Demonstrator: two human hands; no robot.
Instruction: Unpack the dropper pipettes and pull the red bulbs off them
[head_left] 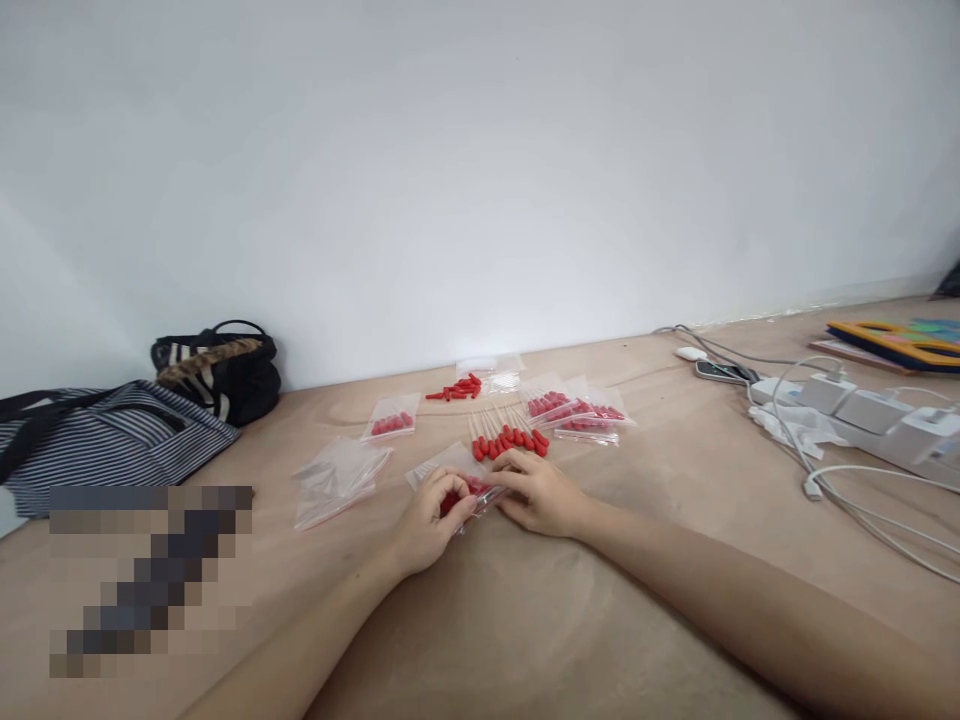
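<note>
A small clear bag [454, 459] with red pieces [477, 485] inside lies on a brown counter [675, 470], well in from the back edge, between a person's two bare hands. The left hand [439, 512] curls with thumb and forefinger nearly meeting, pinching the bag's near side. The right hand [538, 497] is bent, its thumb and fingers closed on the bag's other side. How firmly either hand grips, I cannot tell.

Just beyond the right hand, a row of sticks [510, 440] fans out, red ends toward the person and pale ends toward the back edge. Behind them, close to that edge, are a loose heap of red sleeves [454, 388] and some flat clear packets [504, 380]. Overlapping filled bags [577, 410] lie right of the sticks; one more filled packet [392, 423] lies to their left. Nearer the left hand is a pile of clear sachets [341, 478].

Toward the counter's back left corner sit a black handbag [251, 378] and a striped bag [127, 440], touching; a pixelated dark thing [154, 580] lies nearer. Along the right stand white chargers [874, 410] with cables [862, 505], and behind them a blue-and-yellow board [892, 345]. A pale wall [480, 180] rises behind.
</note>
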